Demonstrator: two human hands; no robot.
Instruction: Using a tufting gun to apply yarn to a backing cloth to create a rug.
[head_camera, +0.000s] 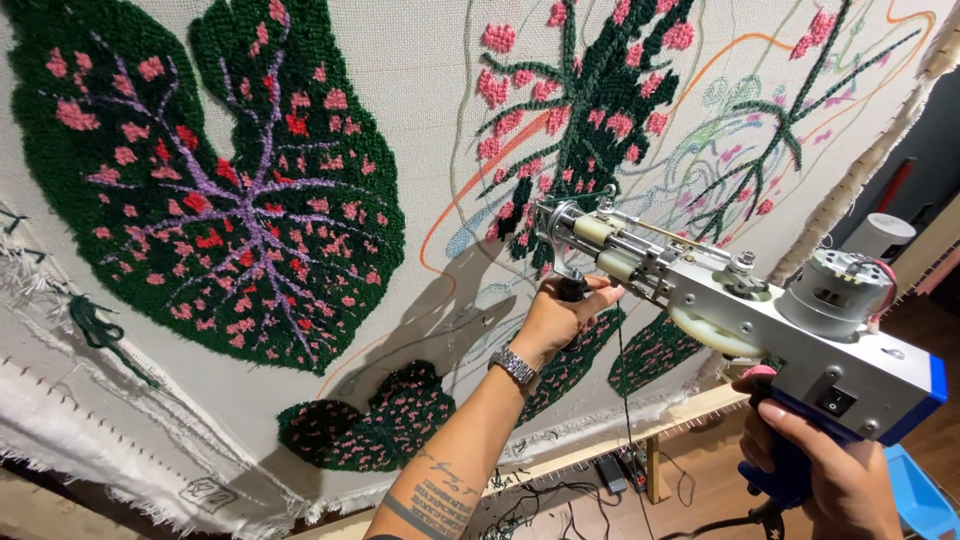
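Hands grip a tufting gun at the cloth: right hand clenched on its blue handle, left hand grasping its front grip.

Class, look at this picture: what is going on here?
A person is holding a tufting gun against a stretched backing cloth. The right hand grips its blue handle; the left hand steadies the front grip near the needle. A large green leaf with pink spots is filled in; other leaves are only partly tufted.
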